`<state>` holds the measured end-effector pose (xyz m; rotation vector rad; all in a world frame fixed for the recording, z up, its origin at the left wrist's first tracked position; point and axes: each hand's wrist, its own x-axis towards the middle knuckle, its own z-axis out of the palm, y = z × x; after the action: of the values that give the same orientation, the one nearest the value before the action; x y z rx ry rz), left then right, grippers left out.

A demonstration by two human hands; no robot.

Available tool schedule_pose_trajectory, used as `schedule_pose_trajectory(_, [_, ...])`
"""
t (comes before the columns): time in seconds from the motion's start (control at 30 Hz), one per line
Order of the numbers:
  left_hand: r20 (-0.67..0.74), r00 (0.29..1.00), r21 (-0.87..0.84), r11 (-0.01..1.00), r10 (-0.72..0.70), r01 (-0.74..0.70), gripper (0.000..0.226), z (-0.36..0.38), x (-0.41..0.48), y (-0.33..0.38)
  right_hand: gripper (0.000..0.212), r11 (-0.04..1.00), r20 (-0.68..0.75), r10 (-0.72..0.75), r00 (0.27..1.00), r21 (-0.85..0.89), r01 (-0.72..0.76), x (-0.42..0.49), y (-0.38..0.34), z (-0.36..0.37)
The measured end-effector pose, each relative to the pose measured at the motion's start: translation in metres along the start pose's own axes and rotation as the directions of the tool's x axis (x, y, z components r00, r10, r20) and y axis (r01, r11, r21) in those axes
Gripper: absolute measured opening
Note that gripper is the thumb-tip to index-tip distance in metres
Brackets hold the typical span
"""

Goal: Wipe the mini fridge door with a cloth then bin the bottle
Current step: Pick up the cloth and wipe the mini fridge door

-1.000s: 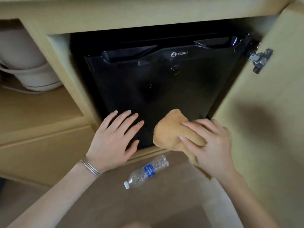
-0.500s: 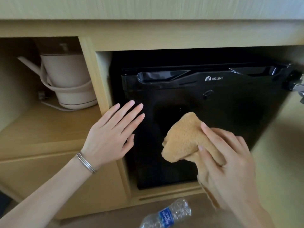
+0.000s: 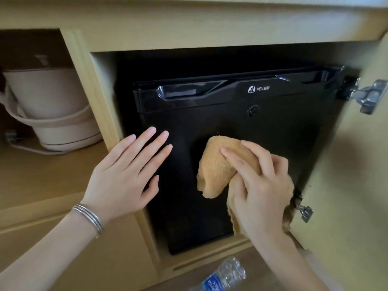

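Both hands are up at the black mini fridge door (image 3: 273, 143): the left hand (image 3: 126, 175) lies flat with its 4 fingers spread and extended, fingertips over the door's left edge and palm over the wooden divider, while the right hand (image 3: 258, 185) is closed around a bunched tan cloth (image 3: 214, 171), fingers curled over the top of it and pressing it against the middle of the door. Largest in view is the light wood cabinet (image 3: 189, 28), whose frame surrounds the fridge recess; its cabinet door (image 3: 357, 185) stands swung open at the right, carried on 2 metal hinges, an upper one (image 3: 367, 97) and a lower one (image 3: 304, 213). Within the recess the fridge door is shut, with a recessed handle along its top, a WELLWAY logo (image 3: 258, 89) and a round lock (image 3: 252, 110) below it. Left of the divider, on an open shelf, stands a cream kettle (image 3: 48, 110) on its base. Part of the cloth hangs down below the right wrist. On the floor at the bottom edge, just in front of the cabinet, lies a crumpled clear plastic bottle (image 3: 222, 278) with a blue label, on its side and apart from both hands. A silver bangle (image 3: 90, 217) circles the left wrist.
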<state>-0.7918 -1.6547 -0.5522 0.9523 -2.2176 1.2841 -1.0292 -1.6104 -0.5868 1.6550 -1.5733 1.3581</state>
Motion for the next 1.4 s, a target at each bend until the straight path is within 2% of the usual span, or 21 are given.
schedule_pose_trajectory(0.07, [-0.002,1.0,-0.019,1.0,-0.005,0.005,0.055,0.0,0.0,0.001,0.037,0.997,-0.048,0.065,0.997,-0.035,-0.067,0.007,-0.006,0.011])
schedule_pose_trajectory(0.17, [0.001,1.0,-0.033,0.999,-0.009,0.009,0.056,0.001,-0.001,0.001,0.028,0.989,-0.093,0.151,0.984,0.014,-0.15,0.013,-0.017,0.025])
schedule_pose_trajectory(0.23, [0.004,1.0,-0.043,0.999,-0.004,0.004,0.056,0.002,-0.001,0.001,0.037,0.984,-0.066,0.181,0.981,0.016,-0.18,0.013,-0.025,0.033])
schedule_pose_trajectory(0.33, [-0.006,1.0,-0.041,0.999,-0.016,0.016,0.057,0.003,-0.001,0.001,0.053,0.988,-0.071,0.154,0.985,-0.014,-0.156,0.015,-0.031,0.044])
schedule_pose_trajectory(0.43, [-0.021,0.998,-0.049,0.997,-0.064,0.063,0.057,0.001,-0.002,0.001,0.047,0.989,-0.097,0.147,0.984,-0.011,-0.149,0.018,-0.027,0.052])
schedule_pose_trajectory(0.57, [-0.02,0.997,-0.031,0.996,-0.08,0.08,0.057,0.0,-0.001,0.001,0.038,0.997,0.018,0.039,0.999,-0.068,-0.037,-0.029,-0.009,0.065])
schedule_pose_trajectory(0.63, [-0.021,0.996,-0.04,0.996,-0.083,0.082,0.057,0.0,-0.001,0.002,0.037,0.999,0.047,0.041,0.998,-0.018,-0.04,-0.048,0.0,0.063])
schedule_pose_trajectory(0.7, [-0.019,0.997,-0.035,0.996,-0.079,0.078,0.058,0.0,-0.001,0.002,0.046,0.991,0.001,0.085,0.996,0.099,-0.085,-0.036,-0.003,0.053])
schedule_pose_trajectory(0.8, [-0.021,0.997,-0.023,0.997,-0.079,0.079,0.058,0.0,-0.002,0.001,0.057,0.959,-0.183,0.098,0.978,0.28,-0.044,0.023,-0.021,0.035])
schedule_pose_trajectory(0.9, [-0.02,0.997,-0.027,0.997,-0.075,0.074,0.057,0.0,-0.002,0.001,0.05,0.973,-0.307,0.072,0.949,0.231,0.001,0.06,-0.032,0.038])
schedule_pose_trajectory(0.97, [-0.024,0.997,-0.029,0.997,-0.077,0.076,0.057,0.0,-0.002,0.001,0.045,0.986,-0.31,0.027,0.95,0.165,0.026,0.043,-0.026,0.05])
schedule_pose_trajectory(1.03, [-0.023,0.997,-0.034,0.996,-0.078,0.077,0.058,0.001,-0.002,0.002,0.045,0.993,-0.252,0.016,0.968,0.116,0.014,0.009,-0.012,0.062])
schedule_pose_trajectory(1.2, [-0.012,0.997,-0.044,0.997,-0.07,0.07,0.058,0.001,-0.002,0.001,0.041,0.991,-0.139,-0.03,0.99,0.123,0.048,-0.018,0.007,0.052])
schedule_pose_trajectory(1.27, [-0.024,0.998,-0.06,0.996,-0.064,0.063,0.056,-0.001,-0.002,0.0,0.041,0.979,-0.187,-0.047,0.981,0.188,0.083,0.009,-0.007,0.042])
schedule_pose_trajectory(1.33, [-0.024,0.999,-0.064,0.997,-0.038,0.036,0.052,-0.003,-0.004,-0.004,0.037,0.963,-0.262,0.005,0.965,0.261,0.066,0.04,-0.021,0.038])
schedule_pose_trajectory(1.4, [-0.014,1.0,-0.058,0.998,-0.012,0.011,0.05,-0.004,-0.009,-0.009,0.034,0.969,-0.309,0.029,0.951,0.243,0.049,0.049,-0.028,0.045])
